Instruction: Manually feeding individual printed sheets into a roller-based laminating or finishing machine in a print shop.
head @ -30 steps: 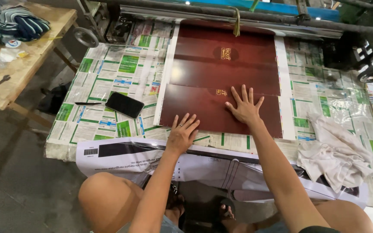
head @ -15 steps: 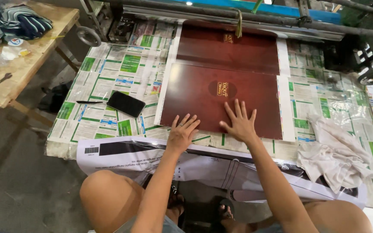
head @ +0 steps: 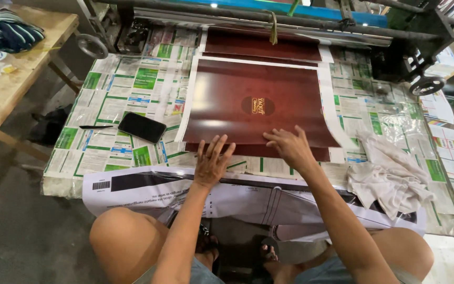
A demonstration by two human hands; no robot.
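Note:
A glossy dark red printed sheet with a small gold oval emblem lies on the paper-covered work table. My left hand rests flat, fingers spread, at the sheet's near edge. Just to its right, my right hand presses flat on the near edge of the same sheet. More dark red sheets come out from under the machine roller at the back. Neither hand grips anything.
A black phone and a thin black tool lie on the left of the table. A crumpled white rag lies at the right. A wooden bench with folded cloth stands at far left. My knees are below the table edge.
The top red sheet has slid toward me under my hands, both of which drew back toward the near table edge. More of the sheet behind it shows now.

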